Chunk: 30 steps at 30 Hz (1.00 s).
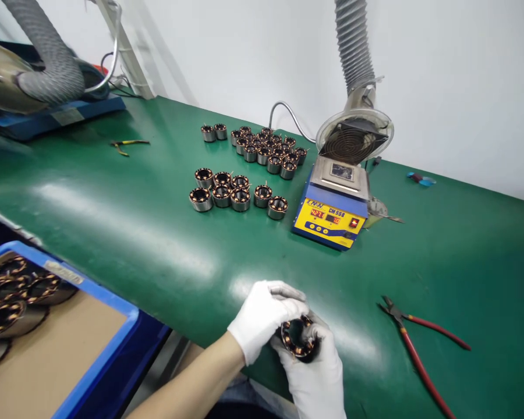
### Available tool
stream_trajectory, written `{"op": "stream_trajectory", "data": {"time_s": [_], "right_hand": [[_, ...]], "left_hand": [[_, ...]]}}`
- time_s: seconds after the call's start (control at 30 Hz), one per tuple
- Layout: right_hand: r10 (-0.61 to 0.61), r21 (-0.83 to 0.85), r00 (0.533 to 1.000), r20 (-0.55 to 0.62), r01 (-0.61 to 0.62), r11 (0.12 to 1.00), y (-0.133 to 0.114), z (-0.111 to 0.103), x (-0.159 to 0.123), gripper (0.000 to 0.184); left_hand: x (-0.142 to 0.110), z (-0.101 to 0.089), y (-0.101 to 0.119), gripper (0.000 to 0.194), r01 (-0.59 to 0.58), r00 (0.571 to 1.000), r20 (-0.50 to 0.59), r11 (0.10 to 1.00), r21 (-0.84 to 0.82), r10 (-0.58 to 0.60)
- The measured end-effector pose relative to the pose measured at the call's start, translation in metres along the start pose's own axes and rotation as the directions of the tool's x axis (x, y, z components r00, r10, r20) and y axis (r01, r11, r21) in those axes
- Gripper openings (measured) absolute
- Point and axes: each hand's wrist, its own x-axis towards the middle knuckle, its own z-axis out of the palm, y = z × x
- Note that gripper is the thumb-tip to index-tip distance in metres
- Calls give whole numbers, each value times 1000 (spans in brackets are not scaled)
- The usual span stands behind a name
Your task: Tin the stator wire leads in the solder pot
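Observation:
Near the table's front edge I hold a motor stator (300,350), a dark ring with copper windings, its open end facing up towards me. My right hand (321,369), in a white glove, wraps round its right and lower side, with the thumb at the bore. From the left, my gloved left hand (266,317) closes its fingers on the upper left rim. Those fingertips are partly hidden, so any wire lead between them cannot be made out. Red-handled cutting pliers (404,326) lie to the right of both hands, jaws apart.
A solder pot (332,203) with lit digits stands behind my hands, under an extraction hood (356,137). Several stators stand in a front group (240,199) and a back group (262,154). A blue-rimmed bin (109,305) at lower left holds larger stators. Small yellow-handled pliers (128,142) lie far left.

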Motion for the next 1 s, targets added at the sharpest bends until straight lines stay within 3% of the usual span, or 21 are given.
{"op": "stream_trajectory", "data": {"time_s": [0.07, 0.13, 0.17, 0.23, 0.3, 0.37, 0.53, 0.67, 0.77, 1.0], "right_hand": [[2, -17, 1000, -25, -2, 1000, 2, 1, -1, 35], [-44, -62, 998, -34, 42, 997, 5, 2, -2, 32], [-84, -87, 996, -24, 81, 993, 8, 2, -2, 31], [-166, -128, 986, 5, 166, 978, 14, 1, -1, 31], [-232, -155, 972, 24, 233, 960, 20, 1, 0, 32], [-273, -173, 962, 21, 273, 946, 24, 0, 2, 31], [-275, -181, 961, 33, 276, 944, 23, 0, 2, 31], [-187, -164, 982, 5, 186, 969, 16, 1, -1, 33], [-138, -186, 990, -2, 136, 973, 13, 1, -1, 33], [-194, -165, 981, 31, 196, 966, 9, -1, 1, 30]], "left_hand": [[0, -6, 1, 25, -59, 990, -135, 980, -188, 34], [0, -16, 3, 32, -134, 978, -187, 962, -237, 90], [0, -22, 4, 36, -134, 984, -142, 974, -185, 108], [0, -29, 6, 35, -128, 990, 65, 990, 54, 125], [2, -31, 6, 19, -220, 958, 241, 937, 270, 155], [5, -28, 5, 11, -297, 938, 273, 899, 322, 212], [8, -23, 3, 24, -227, 974, 59, 953, 202, 220], [5, -22, 2, 40, -98, 990, 119, 980, 171, 78], [2, -15, 3, 34, -14, 996, 87, 984, 179, -2], [-4, -3, 4, 22, 45, 995, -96, 998, 45, -40]]}}
